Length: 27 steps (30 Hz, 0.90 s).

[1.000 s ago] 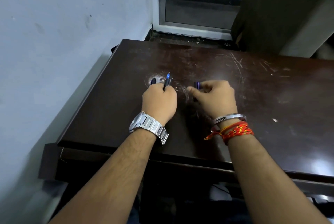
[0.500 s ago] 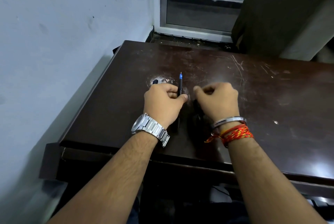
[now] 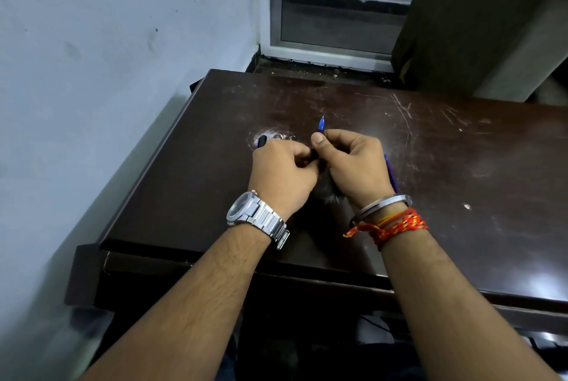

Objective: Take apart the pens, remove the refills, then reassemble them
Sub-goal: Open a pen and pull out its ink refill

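Note:
Both hands meet over the middle of the dark wooden table (image 3: pixel 461 196). My right hand (image 3: pixel 353 165) pinches a dark pen with a blue tip (image 3: pixel 321 125) that points away from me. My left hand (image 3: pixel 284 171) grips the same pen's near end, and a dark pen part (image 3: pixel 262 141) sticks out beyond its knuckles. A blue pen (image 3: pixel 392 174) lies on the table just right of my right hand, partly hidden by the wrist.
A pale wall runs along the table's left side. A metal-framed door stands behind the table's far edge. A dark cabinet rises at the back right. The tabletop is scratched, with a worn pale patch (image 3: pixel 276 134) near my left hand.
My right hand has moved left and taken hold of the blue-tipped pen that my left hand held alone. A blue pen now shows on the table beside the right wrist.

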Each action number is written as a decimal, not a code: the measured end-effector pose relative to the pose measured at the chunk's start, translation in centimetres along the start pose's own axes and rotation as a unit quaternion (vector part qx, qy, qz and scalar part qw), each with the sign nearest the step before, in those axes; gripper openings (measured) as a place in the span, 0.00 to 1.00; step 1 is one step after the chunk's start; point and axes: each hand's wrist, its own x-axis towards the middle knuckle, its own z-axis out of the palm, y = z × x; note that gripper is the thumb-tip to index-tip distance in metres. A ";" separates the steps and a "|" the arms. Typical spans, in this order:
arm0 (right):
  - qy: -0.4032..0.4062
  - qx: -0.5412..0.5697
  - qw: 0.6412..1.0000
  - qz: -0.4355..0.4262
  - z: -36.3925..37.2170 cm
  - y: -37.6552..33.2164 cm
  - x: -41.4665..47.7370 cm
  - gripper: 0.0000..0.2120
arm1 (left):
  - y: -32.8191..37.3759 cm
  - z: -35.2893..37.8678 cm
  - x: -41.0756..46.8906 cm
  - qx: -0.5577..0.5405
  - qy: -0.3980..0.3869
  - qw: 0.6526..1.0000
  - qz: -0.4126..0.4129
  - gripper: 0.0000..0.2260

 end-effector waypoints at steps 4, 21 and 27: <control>-0.020 -0.029 0.999 0.013 -0.2 0.3 0.3 0.09 | -0.1 -0.2 0.0 -0.003 -0.018 1.000 0.003 0.04; 0.036 0.037 0.999 0.005 0.2 -0.2 -0.2 0.11 | 0.1 0.0 -0.1 0.007 -0.010 1.000 0.002 0.03; 0.028 0.079 0.996 0.031 0.4 -0.1 0.0 0.16 | 0.2 -0.1 0.0 0.000 -0.002 1.000 -0.002 0.01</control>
